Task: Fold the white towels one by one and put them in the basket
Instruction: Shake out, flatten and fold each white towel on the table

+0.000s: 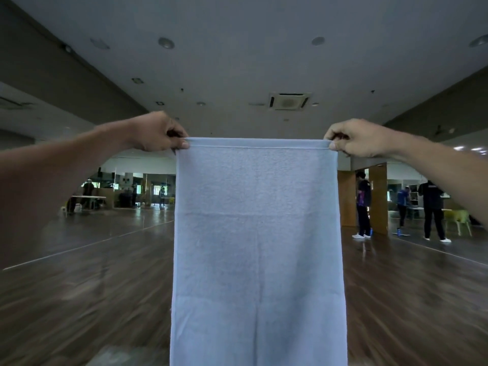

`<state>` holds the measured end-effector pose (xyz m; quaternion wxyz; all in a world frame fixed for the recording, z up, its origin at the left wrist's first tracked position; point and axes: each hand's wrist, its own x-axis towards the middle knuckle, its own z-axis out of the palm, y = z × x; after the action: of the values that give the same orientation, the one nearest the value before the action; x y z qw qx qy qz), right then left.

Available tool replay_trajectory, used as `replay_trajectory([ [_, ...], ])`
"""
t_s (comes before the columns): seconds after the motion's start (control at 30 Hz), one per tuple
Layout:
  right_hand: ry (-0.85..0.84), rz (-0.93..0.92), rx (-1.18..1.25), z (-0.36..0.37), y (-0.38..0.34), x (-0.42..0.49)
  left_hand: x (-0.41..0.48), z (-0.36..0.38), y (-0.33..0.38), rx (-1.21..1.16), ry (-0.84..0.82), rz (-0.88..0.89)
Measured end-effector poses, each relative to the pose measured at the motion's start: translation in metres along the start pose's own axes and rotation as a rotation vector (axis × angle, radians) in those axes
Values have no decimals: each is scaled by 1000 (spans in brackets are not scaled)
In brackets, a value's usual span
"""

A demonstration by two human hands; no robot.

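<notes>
Terry cloth, pale and softly napped: the white towel (257, 247) hangs flat as a long rectangle at arm's height in the middle of the view, its hemmed top edge stretched taut and level, faint fold creases crossing it. The left hand (158, 133) pinches the top left corner between thumb and curled fingers; the right hand (356, 138) pinches the top right corner likewise. Behind lies a glossy dark wooden floor (87, 299), and people (433, 207) stand far off at the right.
</notes>
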<state>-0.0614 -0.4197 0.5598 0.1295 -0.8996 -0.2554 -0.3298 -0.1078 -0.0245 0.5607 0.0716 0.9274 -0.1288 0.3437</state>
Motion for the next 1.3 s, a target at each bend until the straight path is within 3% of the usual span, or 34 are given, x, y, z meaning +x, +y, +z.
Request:
replay_trajectory([
  [0.37, -210, 37, 7, 149, 55, 32, 14, 145, -57, 53, -152, -79],
  [0.57, -202, 76, -128, 231, 77, 44, 20, 232, -84, 251, -78, -136],
  [0.77, -194, 131, -191, 304, 106, 23, 2, 303, -100, 239, -104, -112],
  [0.9, -203, 148, -211, 360, 117, -15, -33, 361, -105, 187, -194, -131],
  [1.1, -347, 156, -174, 425, 107, -122, -132, 434, -114, 173, -337, -103],
  [1.3, -345, 110, -71, 469, 85, -256, -275, 478, -98, 21, -243, 210],
])
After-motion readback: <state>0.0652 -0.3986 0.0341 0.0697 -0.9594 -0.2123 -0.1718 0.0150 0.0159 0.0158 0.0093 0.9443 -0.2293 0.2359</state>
